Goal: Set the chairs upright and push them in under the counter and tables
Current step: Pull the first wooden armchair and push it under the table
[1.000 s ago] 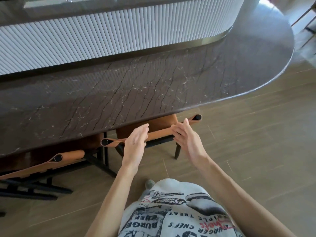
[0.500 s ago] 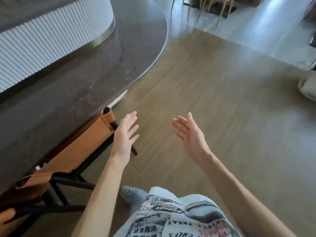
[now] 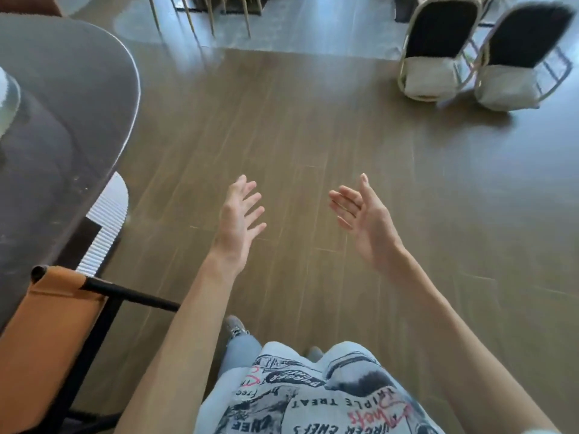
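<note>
Chairs (image 3: 438,51) tipped on floor, black seats, cream backs; left hand (image 3: 239,220), right hand (image 3: 365,219) fingers spread, empty.

Both bare forearms are stretched forward above the wooden floor (image 3: 313,120). The left hand (image 3: 238,220) is held open with fingers spread, nothing gripped. The right hand (image 3: 363,217) is likewise opened, palm turned inward towards the left, empty.

Head view, steeply down over floor (image 3: 313,126); far edge perhaps motion-blurred.
</note>
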The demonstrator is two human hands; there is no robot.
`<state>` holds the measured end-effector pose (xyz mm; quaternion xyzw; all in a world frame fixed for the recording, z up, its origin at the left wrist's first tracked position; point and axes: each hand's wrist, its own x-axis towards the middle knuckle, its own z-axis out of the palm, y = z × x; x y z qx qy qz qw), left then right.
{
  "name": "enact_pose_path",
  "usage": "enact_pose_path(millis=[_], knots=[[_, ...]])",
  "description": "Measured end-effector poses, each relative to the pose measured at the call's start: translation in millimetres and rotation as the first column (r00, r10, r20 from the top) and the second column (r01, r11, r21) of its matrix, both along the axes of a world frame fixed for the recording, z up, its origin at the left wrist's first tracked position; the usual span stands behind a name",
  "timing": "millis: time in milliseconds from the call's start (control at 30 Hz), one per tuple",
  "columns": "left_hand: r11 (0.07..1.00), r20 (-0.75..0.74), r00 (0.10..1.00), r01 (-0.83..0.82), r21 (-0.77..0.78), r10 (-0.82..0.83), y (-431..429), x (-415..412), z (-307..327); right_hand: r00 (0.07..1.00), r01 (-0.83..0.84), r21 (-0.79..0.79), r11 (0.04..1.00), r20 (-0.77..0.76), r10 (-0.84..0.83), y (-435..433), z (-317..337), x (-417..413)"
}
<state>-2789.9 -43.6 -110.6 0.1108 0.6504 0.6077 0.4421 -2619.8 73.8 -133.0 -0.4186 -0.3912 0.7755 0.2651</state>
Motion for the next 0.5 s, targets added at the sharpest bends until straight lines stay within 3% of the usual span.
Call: enact_pose_path(millis=[167,500], knots=[[0.997,-0.096,0.993,0.071,-0.024,-0.073,53.0,23.9,-0.2,0.992,0.12,0.01,0.993,-0.025,-0.12,29.1,-2.0,39.0],[0.965,-0.052,0.964,0.262,0.026,-0.261,185.6,30.6,-2.7,0.968,0.251,0.034,0.968,-0.041,-0.249,118.5,-4.4,51.7]])
